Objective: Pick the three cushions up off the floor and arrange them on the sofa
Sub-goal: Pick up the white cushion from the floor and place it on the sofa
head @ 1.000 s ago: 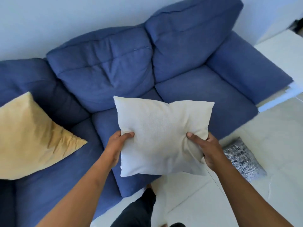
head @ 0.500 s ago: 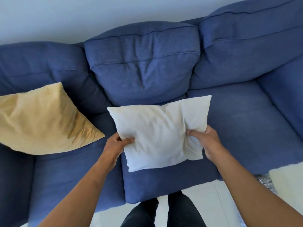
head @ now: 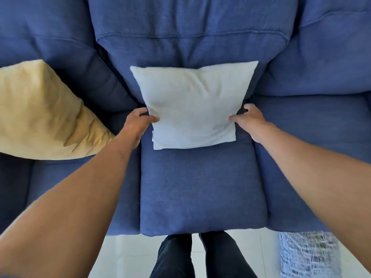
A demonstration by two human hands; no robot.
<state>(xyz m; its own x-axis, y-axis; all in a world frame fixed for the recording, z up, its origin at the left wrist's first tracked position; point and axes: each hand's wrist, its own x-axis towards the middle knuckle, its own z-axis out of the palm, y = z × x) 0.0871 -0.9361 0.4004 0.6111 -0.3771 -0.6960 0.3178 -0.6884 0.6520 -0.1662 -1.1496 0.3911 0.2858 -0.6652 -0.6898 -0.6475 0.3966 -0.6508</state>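
White cushion [head: 192, 105] stands near-upright on the middle seat of the blue sofa [head: 200, 187], leaning on the back cushion, left hand [head: 136, 125] and right hand [head: 249, 121] with fingers clamped on its lower side edges. Risk: it's soft and propped near the back crease, so letting go unevenly could let it slump forward or tip sideways toward the yellow cushion [head: 44, 115] at the sofa's left end. Patterned cushion [head: 307, 255] on the floor at the sofa's front right edge is not yet picked up and lies close to the feet, so stepping on it is possible.

White cushion [head: 192, 105] against blue sofa [head: 200, 187] back — left hand [head: 136, 122], right hand [head: 249, 119] at its sides.
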